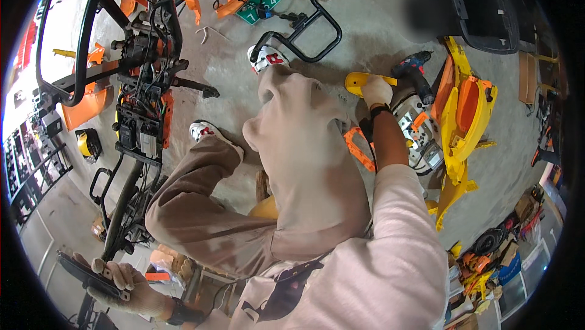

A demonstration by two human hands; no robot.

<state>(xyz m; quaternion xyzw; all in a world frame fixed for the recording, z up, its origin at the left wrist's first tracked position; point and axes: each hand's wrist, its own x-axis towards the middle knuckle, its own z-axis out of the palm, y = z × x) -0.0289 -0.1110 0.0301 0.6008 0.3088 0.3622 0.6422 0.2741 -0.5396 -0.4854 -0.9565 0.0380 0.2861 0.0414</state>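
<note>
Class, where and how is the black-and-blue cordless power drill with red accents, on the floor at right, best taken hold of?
The black-and-blue cordless power drill is probably best gripped around its handle, coming from above and the picture's lower side: the drill lies flat, and the narrower handle runs toward that side from the bulkier body, ending in a wider base.

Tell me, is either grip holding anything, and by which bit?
The left grip holds a long black part by its wrist-side end. The right grip touches a yellow piece toward its right; whether it's grasping, I can't tell.
</note>
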